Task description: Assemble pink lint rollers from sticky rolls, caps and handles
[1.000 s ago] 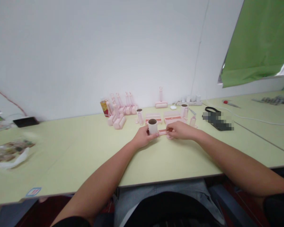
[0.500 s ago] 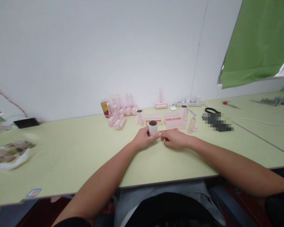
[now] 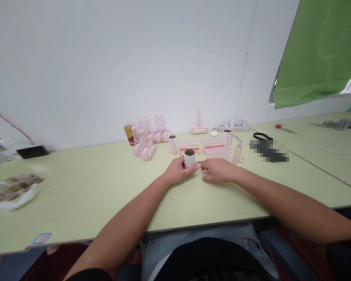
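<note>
My left hand (image 3: 177,171) is wrapped round a white paper roll (image 3: 189,158) with a brown core, which stands upright on the pale green table (image 3: 105,195). Just to its right, my right hand (image 3: 218,170) is closed over a flat pink piece (image 3: 199,164) lying on the table, whose short end peeks out between the two hands. Both hands rest on the tabletop, almost touching each other.
Behind the hands lie pink open trays (image 3: 213,148), more rolls (image 3: 227,136) and pink handles (image 3: 237,153). A cluster of pink rollers (image 3: 148,140) and a small bottle (image 3: 129,134) stand at the back left. A power strip (image 3: 233,125) and cables are at the right, plastic packets (image 3: 11,189) at the far left.
My right hand has slid left along the pink piece toward the roll and now covers most of it. The left hand has stayed on the roll.
</note>
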Motion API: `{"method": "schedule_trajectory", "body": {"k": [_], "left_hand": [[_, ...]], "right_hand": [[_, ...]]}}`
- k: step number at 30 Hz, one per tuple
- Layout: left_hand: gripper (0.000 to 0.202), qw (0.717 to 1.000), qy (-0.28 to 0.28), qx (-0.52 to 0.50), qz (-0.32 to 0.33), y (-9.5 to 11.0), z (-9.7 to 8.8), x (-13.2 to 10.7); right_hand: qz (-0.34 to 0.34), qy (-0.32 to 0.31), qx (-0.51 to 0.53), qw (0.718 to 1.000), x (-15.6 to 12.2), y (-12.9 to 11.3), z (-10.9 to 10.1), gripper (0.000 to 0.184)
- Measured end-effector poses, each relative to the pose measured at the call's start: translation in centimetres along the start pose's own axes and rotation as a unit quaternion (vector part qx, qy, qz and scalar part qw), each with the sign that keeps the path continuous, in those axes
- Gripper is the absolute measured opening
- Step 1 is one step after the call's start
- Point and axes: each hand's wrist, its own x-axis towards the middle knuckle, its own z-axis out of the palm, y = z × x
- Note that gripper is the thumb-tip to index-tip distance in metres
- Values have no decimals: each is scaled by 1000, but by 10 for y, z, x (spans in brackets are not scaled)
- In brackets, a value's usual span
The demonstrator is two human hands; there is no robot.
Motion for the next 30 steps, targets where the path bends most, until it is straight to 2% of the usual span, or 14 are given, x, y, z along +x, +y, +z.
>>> {"method": "schedule_trajectory", "body": {"k": [5, 15, 21, 27, 30], "left_hand": [[49, 1000, -5, -7, 0, -2, 1, 1], [46, 1000, -9, -13, 0, 3, 0, -1], [45, 1000, -13, -16, 9, 4, 0, -1], [44, 1000, -11, 5, 7, 1, 1, -1], [44, 999, -16, 35, 18, 3, 0, -2]], "right_hand": [[-28, -23, 6, 999, -1, -3, 0, 21], [-63, 46, 94, 992, -2, -1, 2, 21], [-86, 163, 182, 966, 5, 2, 1, 18], [-36, 280, 272, 920, 10, 4, 1, 13], [-38, 327, 307, 893, 11, 8, 2, 7]]}}
